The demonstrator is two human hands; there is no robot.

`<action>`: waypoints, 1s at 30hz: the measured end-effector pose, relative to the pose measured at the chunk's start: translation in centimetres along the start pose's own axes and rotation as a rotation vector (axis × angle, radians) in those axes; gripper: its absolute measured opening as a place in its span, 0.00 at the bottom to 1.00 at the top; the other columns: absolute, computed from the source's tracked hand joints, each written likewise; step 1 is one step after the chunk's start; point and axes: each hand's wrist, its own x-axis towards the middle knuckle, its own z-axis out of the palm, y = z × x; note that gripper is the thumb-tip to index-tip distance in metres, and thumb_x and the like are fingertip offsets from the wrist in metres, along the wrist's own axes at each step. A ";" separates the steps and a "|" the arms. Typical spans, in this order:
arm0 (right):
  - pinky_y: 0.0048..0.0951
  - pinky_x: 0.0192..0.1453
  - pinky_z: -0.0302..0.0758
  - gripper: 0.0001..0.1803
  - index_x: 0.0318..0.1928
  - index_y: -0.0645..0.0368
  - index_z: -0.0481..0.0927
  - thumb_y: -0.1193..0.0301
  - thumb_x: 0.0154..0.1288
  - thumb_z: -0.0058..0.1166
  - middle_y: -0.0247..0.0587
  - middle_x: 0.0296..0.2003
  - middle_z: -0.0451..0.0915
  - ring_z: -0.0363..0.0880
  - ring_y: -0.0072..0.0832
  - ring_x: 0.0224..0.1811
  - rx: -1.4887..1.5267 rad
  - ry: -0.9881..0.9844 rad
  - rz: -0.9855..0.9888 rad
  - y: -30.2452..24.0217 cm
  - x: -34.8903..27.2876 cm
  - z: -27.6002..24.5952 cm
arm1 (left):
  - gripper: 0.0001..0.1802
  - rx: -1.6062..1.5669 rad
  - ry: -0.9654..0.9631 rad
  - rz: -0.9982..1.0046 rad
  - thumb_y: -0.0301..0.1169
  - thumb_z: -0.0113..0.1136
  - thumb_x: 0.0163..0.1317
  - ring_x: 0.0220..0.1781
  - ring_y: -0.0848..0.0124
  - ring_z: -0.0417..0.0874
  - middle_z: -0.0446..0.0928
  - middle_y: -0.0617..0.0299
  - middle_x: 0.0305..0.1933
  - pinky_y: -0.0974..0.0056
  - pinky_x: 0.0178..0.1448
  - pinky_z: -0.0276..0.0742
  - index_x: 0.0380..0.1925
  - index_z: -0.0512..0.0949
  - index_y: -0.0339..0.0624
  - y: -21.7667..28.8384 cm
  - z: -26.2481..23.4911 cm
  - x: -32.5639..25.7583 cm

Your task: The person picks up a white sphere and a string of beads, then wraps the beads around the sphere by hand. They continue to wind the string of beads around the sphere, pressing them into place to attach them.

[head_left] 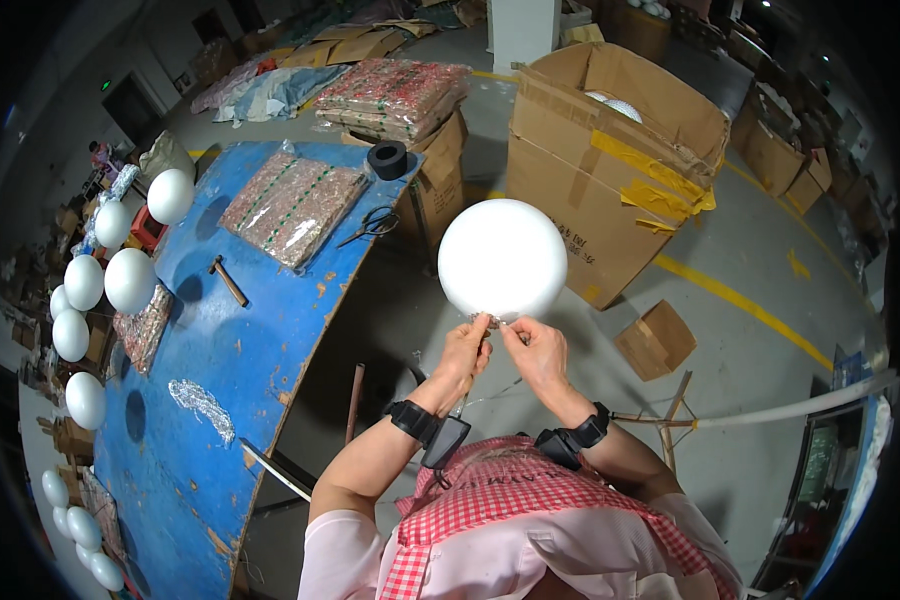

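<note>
A large glossy white ball is in front of me, over the floor to the right of the table. My left hand is closed at the ball's lower end, thumb up against a small silvery piece there. My right hand pinches at the same small piece from the other side, thumb and forefinger together. A thin rod or wire runs down below my left hand. The fingers partly hide the small piece, so its exact kind cannot be made out.
On the blue table lie a plastic-wrapped bundle, scissors, black tape roll, hammer and silvery strand. Several white balls stand along its left side. A large cardboard box stands ahead, a small one right.
</note>
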 end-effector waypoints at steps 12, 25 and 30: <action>0.44 0.24 0.72 0.12 0.28 0.58 0.74 0.63 0.60 0.54 0.46 0.18 0.77 0.78 0.46 0.22 -0.353 0.058 -0.323 -0.2 0.6 -0.1 | 0.18 -0.078 -0.107 0.042 0.47 0.53 0.65 0.10 0.82 0.58 0.68 0.69 0.17 0.75 0.12 0.48 0.31 0.71 0.43 0.4 -0.7 -0.7; 0.27 0.22 0.68 0.12 0.27 0.65 0.77 0.67 0.60 0.56 0.40 0.15 0.75 0.73 0.23 0.16 0.196 -0.325 0.016 -0.4 1.4 -1.7 | 0.20 -0.159 -0.123 -0.082 0.51 0.55 0.62 0.13 0.84 0.58 0.66 0.72 0.18 0.78 0.15 0.48 0.28 0.69 0.46 1.5 -1.7 -1.3; 0.27 0.21 0.65 0.14 0.27 0.61 0.80 0.62 0.58 0.59 0.35 0.13 0.75 0.71 0.21 0.15 0.345 -0.225 0.083 0.5 1.5 -0.7 | 0.21 -0.180 -0.116 -0.115 0.51 0.54 0.62 0.14 0.84 0.58 0.66 0.72 0.19 0.78 0.15 0.49 0.29 0.69 0.45 1.5 -2.0 -1.1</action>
